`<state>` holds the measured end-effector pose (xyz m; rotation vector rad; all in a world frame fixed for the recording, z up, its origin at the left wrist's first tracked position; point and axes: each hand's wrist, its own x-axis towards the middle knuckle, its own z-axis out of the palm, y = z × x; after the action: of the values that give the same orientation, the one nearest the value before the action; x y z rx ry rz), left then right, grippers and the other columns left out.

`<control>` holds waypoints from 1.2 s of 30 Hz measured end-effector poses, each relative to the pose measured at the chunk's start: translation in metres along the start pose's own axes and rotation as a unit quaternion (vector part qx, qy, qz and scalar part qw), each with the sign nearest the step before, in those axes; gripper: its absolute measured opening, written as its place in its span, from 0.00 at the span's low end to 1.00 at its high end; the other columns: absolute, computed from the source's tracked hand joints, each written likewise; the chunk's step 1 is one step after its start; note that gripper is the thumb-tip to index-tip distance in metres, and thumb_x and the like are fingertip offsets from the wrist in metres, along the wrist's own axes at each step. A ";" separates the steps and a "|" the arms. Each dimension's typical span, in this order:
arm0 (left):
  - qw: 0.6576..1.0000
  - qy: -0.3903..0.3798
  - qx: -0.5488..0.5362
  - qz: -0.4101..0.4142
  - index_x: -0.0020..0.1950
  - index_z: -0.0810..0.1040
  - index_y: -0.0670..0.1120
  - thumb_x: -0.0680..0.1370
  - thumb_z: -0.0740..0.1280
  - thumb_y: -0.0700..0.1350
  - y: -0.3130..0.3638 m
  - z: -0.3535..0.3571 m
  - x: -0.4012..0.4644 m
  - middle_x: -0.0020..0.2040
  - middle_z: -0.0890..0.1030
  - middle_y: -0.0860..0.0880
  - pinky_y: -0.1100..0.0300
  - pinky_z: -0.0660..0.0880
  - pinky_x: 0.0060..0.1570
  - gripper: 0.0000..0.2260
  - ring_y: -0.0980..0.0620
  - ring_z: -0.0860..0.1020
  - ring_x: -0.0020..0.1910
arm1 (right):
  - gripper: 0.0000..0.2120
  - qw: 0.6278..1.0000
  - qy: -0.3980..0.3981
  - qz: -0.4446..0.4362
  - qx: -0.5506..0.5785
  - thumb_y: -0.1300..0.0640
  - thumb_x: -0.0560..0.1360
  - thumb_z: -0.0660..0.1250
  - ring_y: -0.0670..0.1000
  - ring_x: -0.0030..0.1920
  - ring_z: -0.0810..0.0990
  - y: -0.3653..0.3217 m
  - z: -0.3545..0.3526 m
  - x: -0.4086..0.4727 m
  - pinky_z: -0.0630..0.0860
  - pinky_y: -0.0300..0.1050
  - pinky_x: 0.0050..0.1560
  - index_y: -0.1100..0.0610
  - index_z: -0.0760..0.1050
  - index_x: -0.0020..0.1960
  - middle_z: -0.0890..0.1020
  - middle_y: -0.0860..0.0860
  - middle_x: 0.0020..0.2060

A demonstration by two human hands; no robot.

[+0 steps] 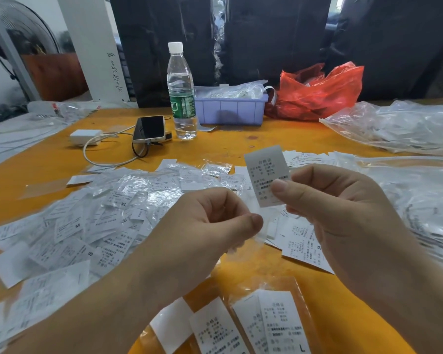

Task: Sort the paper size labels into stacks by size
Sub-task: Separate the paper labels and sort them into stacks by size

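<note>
1. Nearest, labels point(283, 325) in clear sleeves lie side by side on the orange table point(266, 141); 1 shows a bold "L" at its lower corner, above lines of small print too blurred to read.
2. The left hand point(210, 226) is curled, thumb against forefinger, pinching a thin clear sleeve point(251, 241) that is hard to make out.
3. The right hand point(343, 208) pinches a label point(266, 175) between thumb and fingers, holding it upright above the table; its print is blurred.
4. Left of the hands a loose pile point(92, 221) of labels spreads over the table, with "XL", "M" and "S" readable on several. Under the right hand a small stack point(302, 241) shows "M".
5. Beyond the pile lie a phone point(150, 129) with a cable, a white charger point(85, 136) and a water bottle point(180, 93) with a green wrapper.
6. Behind the bottle stands a lilac bin point(230, 108), beside it a red bag point(320, 90); clear bags point(399, 126) heap at right.
7. Farthest, a white post point(95, 47) bears handwritten digits, and a fan point(18, 34) stands at left.
</note>
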<state>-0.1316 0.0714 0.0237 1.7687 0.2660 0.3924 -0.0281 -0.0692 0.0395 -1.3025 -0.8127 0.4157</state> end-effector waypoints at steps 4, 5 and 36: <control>1.000 0.003 0.016 0.002 0.36 0.80 0.47 0.69 0.77 0.50 0.000 0.000 -0.001 0.30 0.79 0.51 0.65 0.75 0.35 0.10 0.55 0.77 0.31 | 0.07 1.000 0.012 -0.007 0.026 0.53 0.63 0.78 0.44 0.36 0.83 -0.001 0.000 0.000 0.75 0.31 0.36 0.52 0.81 0.31 0.86 0.53 0.38; 1.000 0.005 0.019 0.002 0.35 0.80 0.48 0.69 0.77 0.50 0.000 0.000 -0.001 0.30 0.79 0.52 0.65 0.75 0.35 0.10 0.56 0.77 0.31 | 0.07 1.000 0.011 -0.012 0.026 0.54 0.64 0.78 0.45 0.37 0.83 -0.001 -0.001 0.000 0.75 0.31 0.37 0.52 0.81 0.31 0.86 0.53 0.39; 1.000 -0.010 0.002 -0.006 0.38 0.81 0.45 0.67 0.72 0.50 0.004 0.003 -0.002 0.38 0.81 0.40 0.65 0.75 0.35 0.08 0.55 0.77 0.31 | 0.10 0.999 0.009 0.007 -0.041 0.49 0.63 0.72 0.49 0.38 0.84 0.007 0.003 0.001 0.77 0.39 0.40 0.56 0.81 0.33 0.85 0.55 0.36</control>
<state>-0.1325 0.0669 0.0271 1.7735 0.2633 0.3647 -0.0284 -0.0652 0.0332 -1.3881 -0.8124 0.3846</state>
